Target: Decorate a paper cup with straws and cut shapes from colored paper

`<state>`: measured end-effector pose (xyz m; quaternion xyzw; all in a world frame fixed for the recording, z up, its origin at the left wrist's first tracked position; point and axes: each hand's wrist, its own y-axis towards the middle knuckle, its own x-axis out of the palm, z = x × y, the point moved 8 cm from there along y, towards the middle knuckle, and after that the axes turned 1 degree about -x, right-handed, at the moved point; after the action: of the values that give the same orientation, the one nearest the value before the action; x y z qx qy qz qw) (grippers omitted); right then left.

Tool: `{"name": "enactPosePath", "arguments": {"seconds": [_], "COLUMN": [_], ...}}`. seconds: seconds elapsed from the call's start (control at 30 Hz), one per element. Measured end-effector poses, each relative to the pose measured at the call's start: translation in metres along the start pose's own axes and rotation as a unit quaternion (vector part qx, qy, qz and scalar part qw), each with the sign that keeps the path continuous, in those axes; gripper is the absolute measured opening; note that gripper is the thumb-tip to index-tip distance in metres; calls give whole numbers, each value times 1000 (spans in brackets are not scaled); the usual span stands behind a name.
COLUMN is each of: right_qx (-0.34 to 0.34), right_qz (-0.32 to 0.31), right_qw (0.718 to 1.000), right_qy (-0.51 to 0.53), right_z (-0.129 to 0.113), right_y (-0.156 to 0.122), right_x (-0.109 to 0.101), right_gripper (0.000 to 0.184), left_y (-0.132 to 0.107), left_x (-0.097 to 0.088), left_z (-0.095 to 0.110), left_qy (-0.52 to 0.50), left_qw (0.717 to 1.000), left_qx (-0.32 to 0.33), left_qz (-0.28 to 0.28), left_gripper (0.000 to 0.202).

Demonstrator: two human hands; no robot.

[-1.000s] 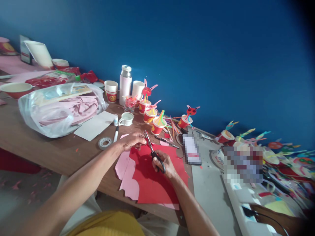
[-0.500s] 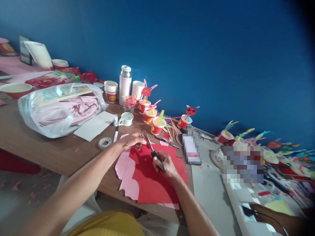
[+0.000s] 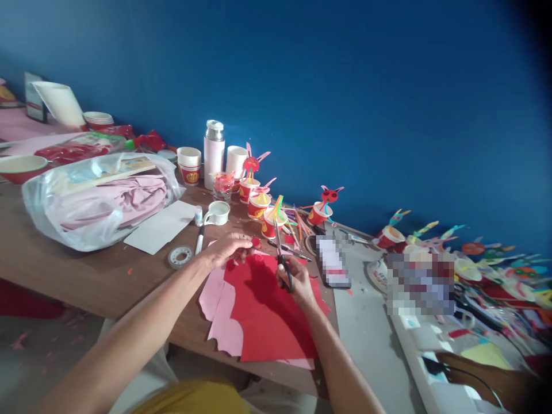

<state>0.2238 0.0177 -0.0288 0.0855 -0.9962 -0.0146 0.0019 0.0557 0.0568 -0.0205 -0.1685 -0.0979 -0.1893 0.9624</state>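
In my right hand [image 3: 297, 279] is a pair of black-handled scissors [image 3: 279, 244], their blades pointing up and away from me. My left hand [image 3: 235, 248] pinches a small red paper piece [image 3: 256, 242] at its fingertips, to the left of the blades and apart from them. Under both hands lies a red paper sheet [image 3: 276, 328], with a small red scrap near its far edge. Pink paper [image 3: 226, 322] with a wavy cut edge sticks out from beneath the red sheet on the left.
Paper cups, one a green-and-yellow-straw cup [image 3: 273, 221], stand along the back. A white tape roll [image 3: 180, 257], a mug [image 3: 218, 213] and a plastic bag [image 3: 47, 213] are at left. A phone [image 3: 332, 261] and power strip [image 3: 414, 351] lie at right.
The scissors have moved right, away from my left hand. A small red paper piece now shows in my left fingertips. The view has shifted slightly.
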Motion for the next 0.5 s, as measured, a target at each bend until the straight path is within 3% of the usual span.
{"name": "enactPosePath", "arguments": {"seconds": [0.5], "right_qx": [0], "right_qz": [-56], "right_qw": [998], "right_qy": [-29], "right_z": [5], "right_y": [-5], "right_x": [12], "right_gripper": [39], "left_y": [5], "left_x": [-4], "left_z": [1], "left_qy": [29], "left_qw": [998], "left_qx": [56], "left_qz": [26], "left_gripper": [15]}}
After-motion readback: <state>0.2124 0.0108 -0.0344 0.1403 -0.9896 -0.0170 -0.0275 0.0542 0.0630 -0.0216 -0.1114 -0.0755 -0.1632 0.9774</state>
